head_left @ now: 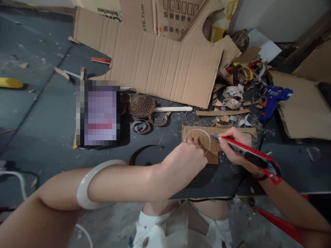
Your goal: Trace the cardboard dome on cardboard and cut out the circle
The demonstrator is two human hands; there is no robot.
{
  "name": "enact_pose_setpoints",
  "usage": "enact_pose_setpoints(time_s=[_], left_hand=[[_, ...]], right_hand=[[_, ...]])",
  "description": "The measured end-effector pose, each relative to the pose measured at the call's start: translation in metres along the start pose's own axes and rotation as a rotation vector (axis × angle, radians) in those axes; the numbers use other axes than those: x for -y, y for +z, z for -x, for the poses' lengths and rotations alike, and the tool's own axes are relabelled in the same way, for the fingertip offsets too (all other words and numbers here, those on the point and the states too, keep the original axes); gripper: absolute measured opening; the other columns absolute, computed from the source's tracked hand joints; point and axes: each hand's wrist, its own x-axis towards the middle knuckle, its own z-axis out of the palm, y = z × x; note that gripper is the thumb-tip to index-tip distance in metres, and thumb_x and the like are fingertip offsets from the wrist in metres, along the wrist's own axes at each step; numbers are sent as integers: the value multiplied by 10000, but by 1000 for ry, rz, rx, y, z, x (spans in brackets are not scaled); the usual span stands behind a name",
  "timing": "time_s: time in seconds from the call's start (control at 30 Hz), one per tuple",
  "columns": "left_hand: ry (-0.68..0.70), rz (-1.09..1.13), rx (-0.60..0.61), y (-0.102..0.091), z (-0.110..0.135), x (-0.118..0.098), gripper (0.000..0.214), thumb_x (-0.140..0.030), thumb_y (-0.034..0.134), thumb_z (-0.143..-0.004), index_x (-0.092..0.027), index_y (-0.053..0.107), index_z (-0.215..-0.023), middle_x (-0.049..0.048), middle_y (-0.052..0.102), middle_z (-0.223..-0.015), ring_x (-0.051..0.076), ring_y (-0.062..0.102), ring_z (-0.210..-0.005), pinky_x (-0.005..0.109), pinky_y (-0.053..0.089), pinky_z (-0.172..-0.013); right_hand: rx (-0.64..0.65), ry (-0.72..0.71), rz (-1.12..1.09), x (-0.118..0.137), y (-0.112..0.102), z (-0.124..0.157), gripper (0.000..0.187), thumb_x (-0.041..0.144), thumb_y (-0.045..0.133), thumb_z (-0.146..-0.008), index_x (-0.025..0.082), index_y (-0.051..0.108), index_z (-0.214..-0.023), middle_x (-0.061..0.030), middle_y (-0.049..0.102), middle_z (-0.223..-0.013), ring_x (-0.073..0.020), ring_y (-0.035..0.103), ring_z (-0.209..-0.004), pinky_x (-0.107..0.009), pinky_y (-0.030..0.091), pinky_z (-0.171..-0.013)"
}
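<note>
A small brown cardboard piece (190, 132) with a white circle drawn on it lies on the dark board (284, 172) in front of me. My left hand (187, 162) rests on it with curled fingers pressing it down, a white bangle on that forearm. My right hand (236, 144) is closed round a red utility knife (248, 151), whose blade tip touches the cardboard at the circle's right side.
A large corrugated cardboard sheet (165, 65) lies behind. A blue glue gun (274, 98) sits at right among cardboard strips and scraps (232, 96). A woven cardboard ball (142, 106), a white stick (173, 109), a coiled spiral (140, 126) and a blurred-out screen (99, 113) lie to the left.
</note>
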Motion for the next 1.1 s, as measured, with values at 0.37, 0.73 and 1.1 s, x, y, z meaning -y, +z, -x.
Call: enact_pose_setpoints(time_s=[0.37, 0.73, 1.1], left_hand=[[-20, 32, -13, 4, 0, -1, 289, -22, 527, -808, -104, 731, -997, 148, 738, -984, 241, 705, -886, 283, 520, -625], [-9, 12, -11, 2, 0, -1, 279, -27, 533, -820, -92, 727, -1009, 163, 732, -1019, 241, 703, -895, 286, 524, -638], [16, -20, 1, 0, 0, 1, 282, -49, 539, -837, -88, 717, -1052, 194, 692, -1153, 230, 700, -891, 280, 517, -634]], right_hand=[[9, 1, 19, -5, 1, 4, 71, 174, 614, -807, 222, 564, -825, 42, 604, -599, -101, 548, -452, -230, 432, -475], [1, -24, 57, -2, 0, 1, 53, 179, 605, -811, 214, 566, -810, 42, 597, -571, -94, 550, -442, -219, 424, -463], [64, -54, 33, -3, 1, 2, 115, 134, 597, -800, 229, 538, -826, 34, 588, -600, -97, 538, -461, -238, 432, -469]])
